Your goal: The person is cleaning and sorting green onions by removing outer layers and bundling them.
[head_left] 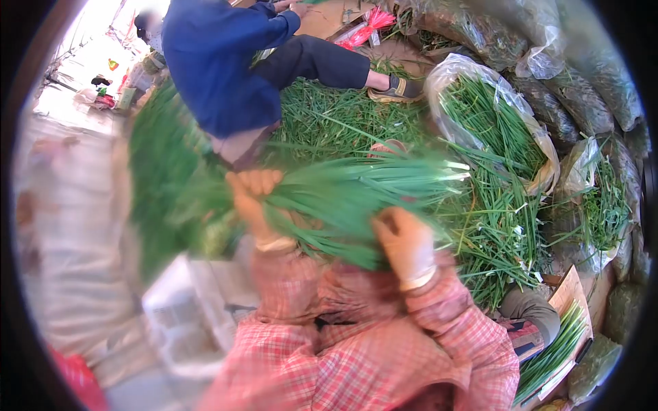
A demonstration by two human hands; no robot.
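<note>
A loose bunch of long green stalks (356, 195) with white ends pointing right stretches across the middle, blurred by motion. My left hand (253, 195), in a pale glove, is closed around the bunch near its left part. At the lower right edge of the bunch is my right hand (404, 240), also gloved, its thumb and fingers curled together against the stalks; what lies between the fingertips is too blurred to make out. Under and beyond the bunch, more green stalks (329, 120) cover the ground.
A co-worker in a blue jacket (219, 61) sits ahead on the left. An open plastic bag (548, 161) of stalks stands at the right, near piled filled bags (548, 109). A board (572, 294) with stalks lies lower right; a white box (181, 308) is lower left.
</note>
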